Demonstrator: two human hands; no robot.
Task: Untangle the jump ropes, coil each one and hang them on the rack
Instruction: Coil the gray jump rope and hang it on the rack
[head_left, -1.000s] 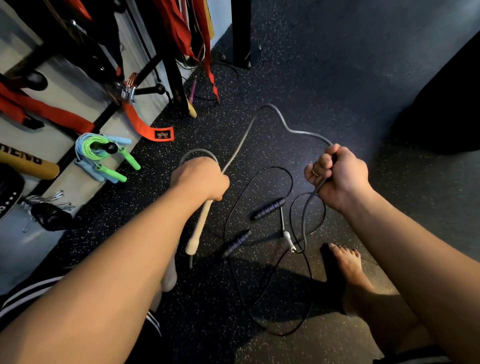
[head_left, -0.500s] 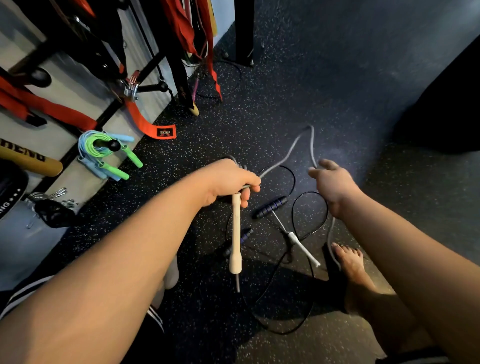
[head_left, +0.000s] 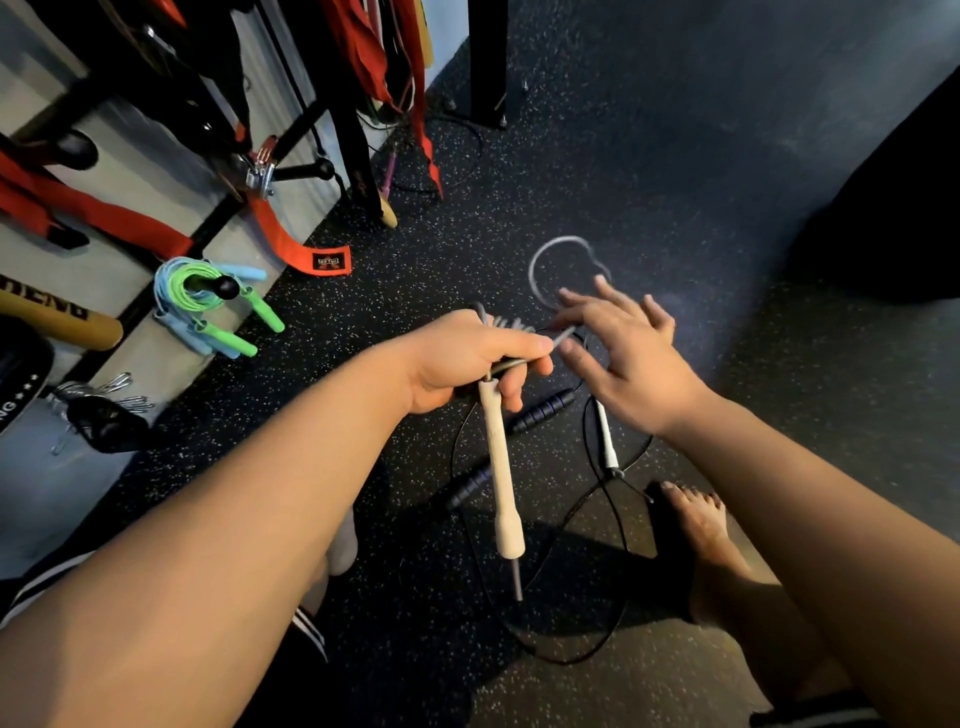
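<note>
My left hand (head_left: 470, 361) grips several loops of the grey jump rope (head_left: 558, 254) together with the top of its cream wooden handle (head_left: 500, 467), which hangs straight down. My right hand (head_left: 623, 353) is beside it with fingers spread and straight, touching the grey cord where a blurred loop swings beyond the fingers. The rope's second, white handle (head_left: 605, 436) dangles below my right wrist. A black rope with dark ribbed handles (head_left: 540, 413) lies loose on the floor beneath. Green and blue coiled ropes (head_left: 208, 306) hang on a rack peg at left.
The wall rack (head_left: 306, 169) at left carries red straps, an orange belt (head_left: 291, 244), a wooden bat (head_left: 57, 319) and metal clips. A black post (head_left: 488, 57) stands at the back. My bare right foot (head_left: 691, 519) stands on the speckled rubber floor by the black rope.
My hands have come together. My right hand has laid another loop of grey cord into my left hand and opened its fingers. The coil in my left hand has grown.
</note>
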